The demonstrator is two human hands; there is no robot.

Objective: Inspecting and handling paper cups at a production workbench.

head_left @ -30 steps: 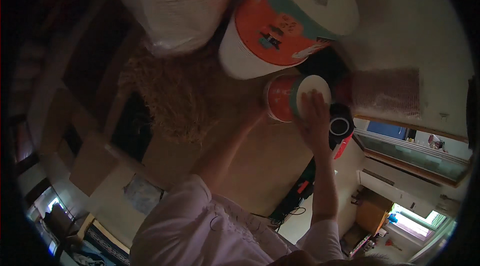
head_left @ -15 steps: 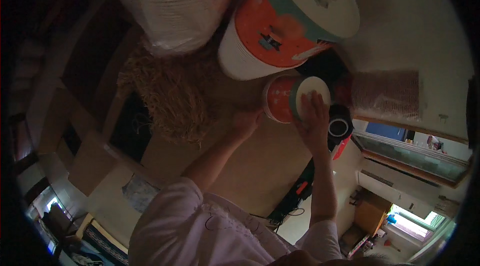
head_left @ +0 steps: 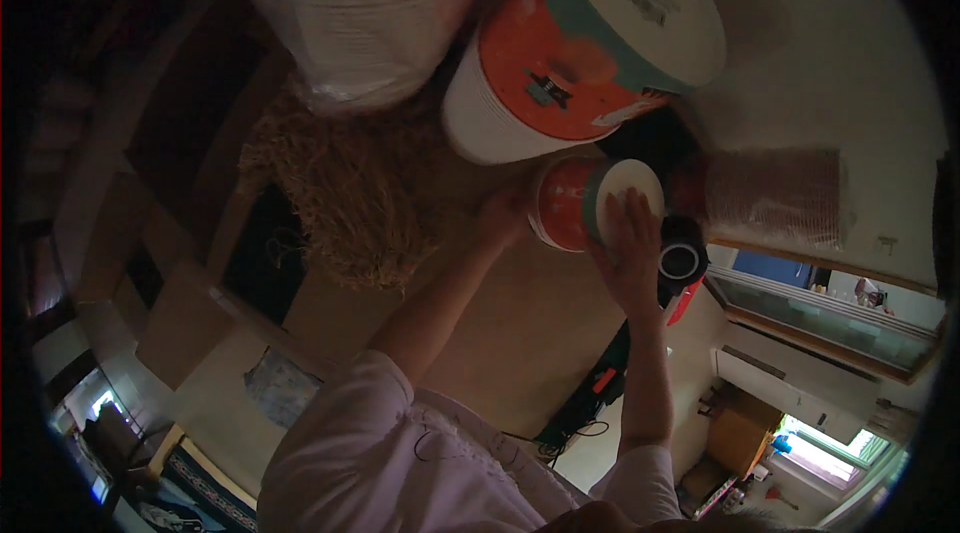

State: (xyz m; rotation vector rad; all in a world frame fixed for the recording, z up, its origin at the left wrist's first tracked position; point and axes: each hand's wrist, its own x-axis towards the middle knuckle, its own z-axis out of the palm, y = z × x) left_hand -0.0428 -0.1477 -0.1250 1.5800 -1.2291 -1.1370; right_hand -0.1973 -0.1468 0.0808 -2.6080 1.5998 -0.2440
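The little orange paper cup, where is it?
In the head view, the little orange paper cup is right of centre, just below the big orange bucket, with the right hand on its pale round end.

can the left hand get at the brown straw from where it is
Probably yes: the left hand is beside the orange cup, and nothing seems to stand between it and the brown straw to its left, though that area is dim.

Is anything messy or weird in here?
Nothing looks spilled that I can see. The brown straw-like bundle looks scruffy, though: it's shaggy and frayed along its edges, unlike the neatly nested tubs nearby.
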